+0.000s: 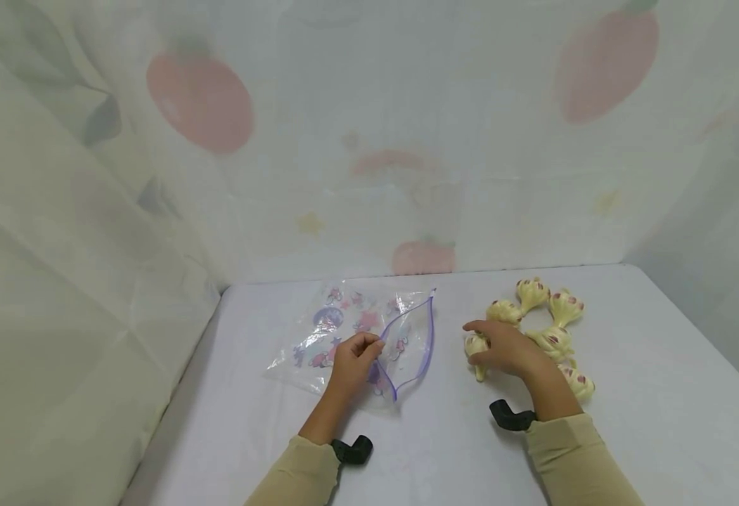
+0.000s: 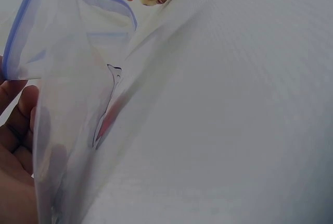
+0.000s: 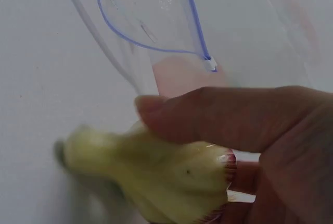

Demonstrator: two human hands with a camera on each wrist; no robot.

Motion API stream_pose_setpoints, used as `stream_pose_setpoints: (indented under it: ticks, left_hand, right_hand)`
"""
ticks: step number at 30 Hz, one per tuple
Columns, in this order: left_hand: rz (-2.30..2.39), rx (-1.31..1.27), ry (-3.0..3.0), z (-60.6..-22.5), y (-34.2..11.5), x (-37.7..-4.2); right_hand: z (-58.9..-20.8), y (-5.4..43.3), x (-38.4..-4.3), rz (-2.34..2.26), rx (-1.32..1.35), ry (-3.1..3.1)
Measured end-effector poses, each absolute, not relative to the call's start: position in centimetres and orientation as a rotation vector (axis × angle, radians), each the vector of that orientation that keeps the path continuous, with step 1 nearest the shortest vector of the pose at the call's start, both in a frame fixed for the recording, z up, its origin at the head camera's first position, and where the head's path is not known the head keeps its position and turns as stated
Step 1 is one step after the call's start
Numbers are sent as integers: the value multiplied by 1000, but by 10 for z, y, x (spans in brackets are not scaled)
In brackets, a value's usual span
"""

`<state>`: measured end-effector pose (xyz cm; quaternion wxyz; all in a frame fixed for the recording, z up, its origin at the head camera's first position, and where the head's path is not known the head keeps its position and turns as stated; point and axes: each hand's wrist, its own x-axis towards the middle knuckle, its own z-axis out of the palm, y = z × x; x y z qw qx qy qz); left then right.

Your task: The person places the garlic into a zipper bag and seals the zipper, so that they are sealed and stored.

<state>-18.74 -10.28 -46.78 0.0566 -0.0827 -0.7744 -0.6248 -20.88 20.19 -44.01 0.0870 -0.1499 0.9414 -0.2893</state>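
A clear zip bag (image 1: 318, 337) with pink and blue prints and a purple zip edge lies on the white table, its mouth facing right and spread apart. My left hand (image 1: 353, 362) pinches the near lip of that mouth between thumb and fingers. In the left wrist view, the fingers (image 2: 21, 114) show behind the clear film. To the right of the bag, my right hand (image 1: 505, 348) holds a pale yellow garlic bulb (image 1: 477, 351) with reddish marks. The right wrist view has the thumb over this bulb (image 3: 156, 172), its stem pointing left; the other fingers are partly hidden.
More garlic bulbs, several in all, lie beside and beyond my right hand, among them a far bulb (image 1: 532, 294) and a near bulb (image 1: 576, 383). White printed cloth (image 1: 369, 140) hangs behind the table (image 1: 445, 450) and along its sides.
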Motion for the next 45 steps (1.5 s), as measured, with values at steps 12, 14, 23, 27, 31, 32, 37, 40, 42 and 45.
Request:
stream_pose_setpoints:
  ticks: [12,14,23,27,31,32,37,40,42,45]
  left_hand:
    - [-1867,-253,-2350,-467,-105,-187]
    - [-1861,-264,-2349,-467,-105,-187]
    - [-1891,-273,-2363,-467,-105,-183]
    - [-1889,-275,-2360,-468,-104,-183]
    - [-1878,-308,-2371,-468,-104,-184]
    - [-1875,-318,-2377,-468,-104,-184]
    - [-1871,-344,-2411,-468,-103,-184]
    - [-1867,-344,-2420,-467,-102,-184]
    - [-1860,-352,-2422,-466,-102,-184]
    - [-1856,-360,-2429,-466,-101,-184]
  right_hand:
    - [-442,192,-213,-936,-433,2893]
    - [-444,190,-214,-969,-434,2903]
    - [-452,188,-209,-1100,-544,2838]
    - [-452,185,-208,-1070,-531,2851]
    - [-451,180,-208,-1099,-487,2869]
    - [-451,178,-209,-1118,-485,2873]
    - [-451,172,-210,-1262,-500,2867]
    - [-450,167,-208,-1358,-492,2811]
    - [-450,163,-207,-1426,-475,2754]
    - [-451,155,-204,-1491,-473,2691]
